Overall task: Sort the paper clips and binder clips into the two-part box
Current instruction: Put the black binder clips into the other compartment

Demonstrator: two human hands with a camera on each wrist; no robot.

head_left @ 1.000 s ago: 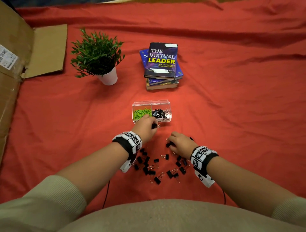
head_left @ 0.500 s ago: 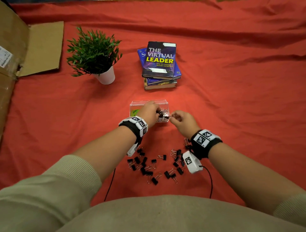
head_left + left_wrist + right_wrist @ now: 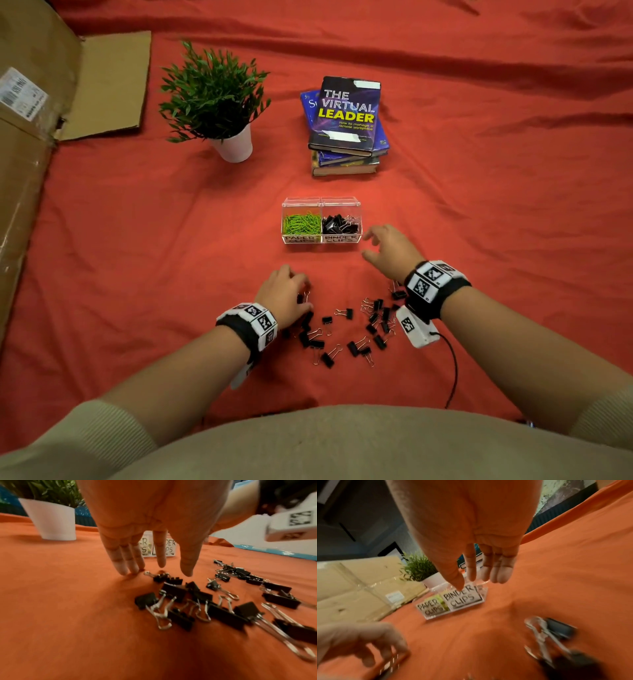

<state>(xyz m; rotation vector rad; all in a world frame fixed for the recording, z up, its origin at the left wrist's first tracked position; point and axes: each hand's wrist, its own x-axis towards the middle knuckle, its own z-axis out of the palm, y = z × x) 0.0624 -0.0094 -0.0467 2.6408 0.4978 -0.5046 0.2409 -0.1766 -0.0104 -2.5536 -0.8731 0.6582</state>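
Both hands have pulled back from the two-part box [image 3: 321,221] since half a second ago, leaving its open top clear. Spread beneath everything is the red cloth [image 3: 479,205], with a cardboard box [image 3: 30,137] at the far left, a potted plant [image 3: 214,99] and a stack of books [image 3: 346,126] beyond the clear box. That box holds green paper clips [image 3: 301,223] in its left part, labelled PAPER CLIPS, and black binder clips [image 3: 340,223] in its right part, labelled BINDER CLIPS. Loose binder clips [image 3: 346,329] lie scattered on the cloth nearer the person, between the two wrists.

Now the left hand [image 3: 282,298] is down at the left edge of that scatter; the left wrist view shows its fingers [image 3: 126,559] straight and relaxed, their tips touching the cloth just beside the nearest clip, holding nothing. Hovering just right of the box's binder-clip side, the right hand [image 3: 390,251] is empty, thumb and fingers loosely spread apart.
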